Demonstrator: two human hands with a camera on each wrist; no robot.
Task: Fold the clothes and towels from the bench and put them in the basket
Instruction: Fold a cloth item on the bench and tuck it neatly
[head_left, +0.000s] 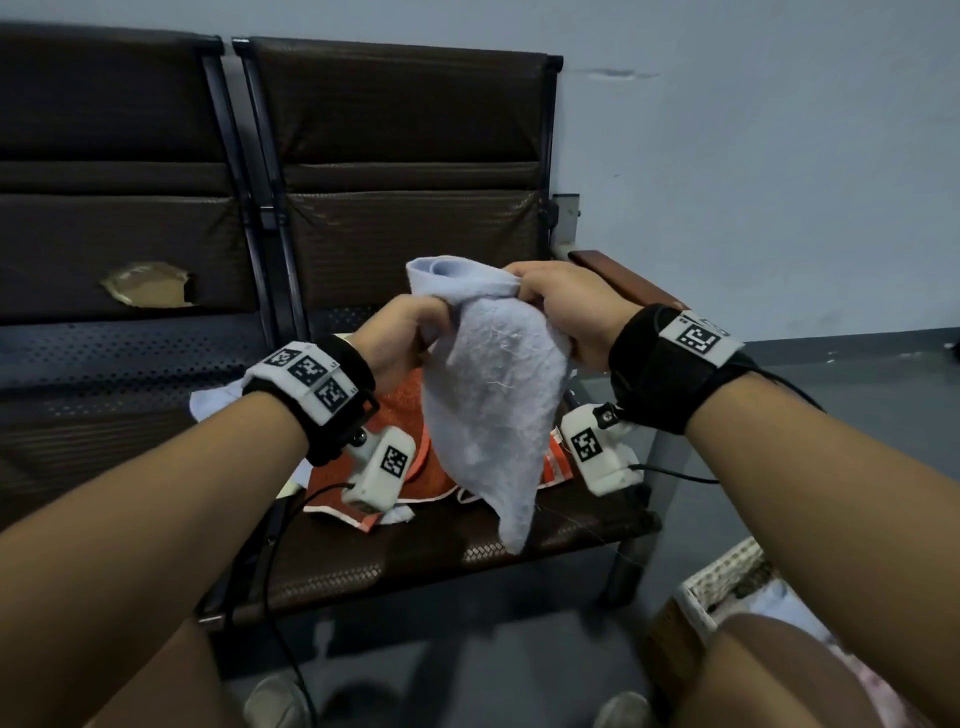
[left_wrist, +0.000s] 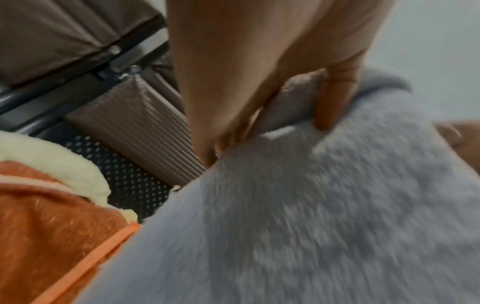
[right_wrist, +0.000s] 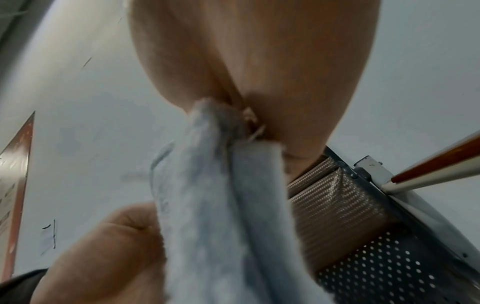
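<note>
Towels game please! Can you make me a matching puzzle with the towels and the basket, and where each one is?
Things:
1. pale blue towel
2. orange towel
3. basket
4. torn seat back

Places:
A. lying on the bench seat
B. on the floor, lower right
C. held up in both hands
D. far left of the bench

Pairs: 1-C, 2-A, 3-B, 4-D

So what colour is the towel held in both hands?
Pale grey-blue, plain; the towel shows best in the head view.
</note>
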